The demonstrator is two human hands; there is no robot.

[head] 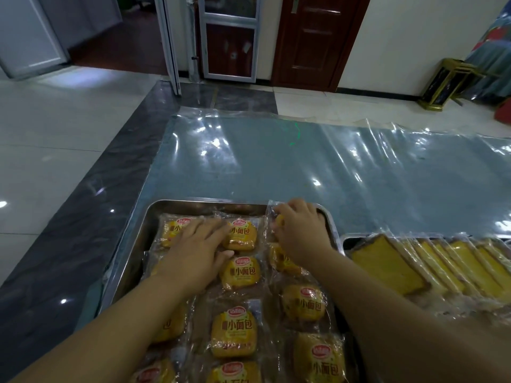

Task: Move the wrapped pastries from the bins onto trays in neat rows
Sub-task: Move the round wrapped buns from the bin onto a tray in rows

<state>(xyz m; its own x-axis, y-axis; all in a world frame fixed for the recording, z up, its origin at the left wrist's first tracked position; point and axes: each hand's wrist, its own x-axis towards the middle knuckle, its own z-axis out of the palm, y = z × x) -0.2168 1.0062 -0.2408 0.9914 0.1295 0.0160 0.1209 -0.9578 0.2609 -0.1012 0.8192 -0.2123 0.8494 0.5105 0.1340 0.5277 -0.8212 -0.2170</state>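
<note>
Right hand [300, 233] is reaching to the far right corner of the tray [193, 203], its fingers curling down over a wrapped pastry [278, 221] and gripping the packet at its left and far side, so the bun is lying just beyond and left of the palm. This packet seems to be running lengthwise away from the person, in line with the right-hand column of buns [304, 302] trailing back toward the body. Judging by that, the pastry is heading for the last slot at the head of this column, and the right hand is plainly the nearer one. Left hand [197, 250] is lying flat with fingers spread and straight, pressing on the packets of the left and middle columns [240, 272], probably steadying them. Beside this tray, on the plastic-covered table [276, 161], a second tray [349, 239] is holding overlapping wrapped cake slices [387, 266]. No bins are showing.
</note>
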